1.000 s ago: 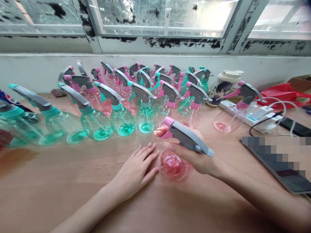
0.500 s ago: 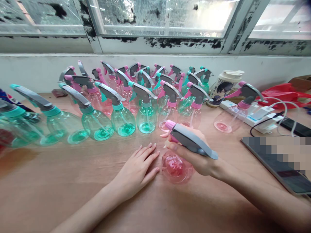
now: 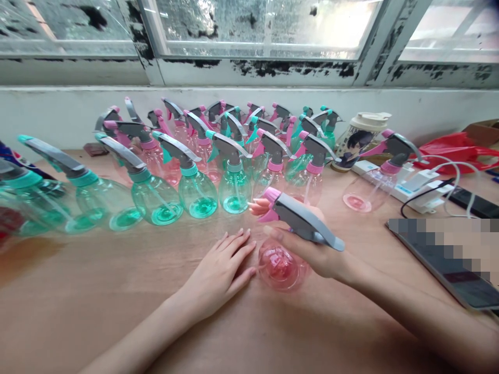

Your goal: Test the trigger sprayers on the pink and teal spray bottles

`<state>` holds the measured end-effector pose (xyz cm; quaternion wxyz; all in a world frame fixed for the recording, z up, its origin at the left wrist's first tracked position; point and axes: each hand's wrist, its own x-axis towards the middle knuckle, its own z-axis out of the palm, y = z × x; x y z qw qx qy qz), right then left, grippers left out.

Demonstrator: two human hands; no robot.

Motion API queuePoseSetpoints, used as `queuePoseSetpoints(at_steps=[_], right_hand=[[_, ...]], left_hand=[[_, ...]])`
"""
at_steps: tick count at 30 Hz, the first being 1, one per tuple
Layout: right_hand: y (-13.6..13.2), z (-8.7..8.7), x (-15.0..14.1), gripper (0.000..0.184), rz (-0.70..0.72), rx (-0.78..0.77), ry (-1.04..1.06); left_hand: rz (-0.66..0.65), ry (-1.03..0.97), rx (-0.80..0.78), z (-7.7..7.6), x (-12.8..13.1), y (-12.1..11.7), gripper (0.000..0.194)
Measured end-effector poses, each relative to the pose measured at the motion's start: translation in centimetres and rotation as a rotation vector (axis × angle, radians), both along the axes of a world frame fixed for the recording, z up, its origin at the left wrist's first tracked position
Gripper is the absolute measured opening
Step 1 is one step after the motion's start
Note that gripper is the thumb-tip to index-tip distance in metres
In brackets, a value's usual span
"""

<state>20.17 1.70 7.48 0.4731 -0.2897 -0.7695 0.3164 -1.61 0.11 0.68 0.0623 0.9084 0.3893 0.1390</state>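
A pink spray bottle (image 3: 281,269) with a grey and pink trigger head stands in front of me, its nozzle pointing up and left. My right hand (image 3: 312,254) is wrapped round its neck from the right, the thumb on the near side and the fingers stretched out past the far side. The trigger shows at the front, and part of the grip is hidden by the sprayer head. My left hand (image 3: 223,270) lies flat on the table (image 3: 128,306), fingers extended and holding nothing. Its fingertips are just left of the bottle, close beside it.
Several green spray bottles (image 3: 199,200) and pink ones line up beyond my hands, more behind them. One pink spray bottle (image 3: 368,189) stands apart at right. Behind it are a printed cup (image 3: 356,140), a power strip (image 3: 415,189) with cables and a red bag (image 3: 454,150). A phone (image 3: 440,265) lies nearer.
The fingers of my right hand have straightened away from the trigger, which has swung forward. The bottle's head has shifted slightly up and left. My left hand has stayed put.
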Motion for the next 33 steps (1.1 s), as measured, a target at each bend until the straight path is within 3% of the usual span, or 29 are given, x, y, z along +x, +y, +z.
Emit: queuePoseSetpoints(at_steps=[14, 20, 29, 33], right_hand=[[-0.03, -0.09, -0.08, 0.026, 0.036, -0.1, 0.049], [-0.09, 0.13, -0.19, 0.019, 0.033, -0.127, 0.037], [0.07, 0.38, 0.0, 0.008, -0.007, -0.038, -0.034], [-0.05, 0.74, -0.05, 0.017, -0.036, -0.007, -0.054]], left_hand=[[-0.009, -0.004, -0.018, 0.12, -0.03, 0.05, 0.038], [0.0, 0.026, -0.011, 0.1, 0.04, 0.02, 0.04], [0.006, 0.013, -0.037, 0.32, 0.12, -0.09, 0.038], [0.007, 0.017, -0.044, 0.31, 0.1, 0.0, 0.042]])
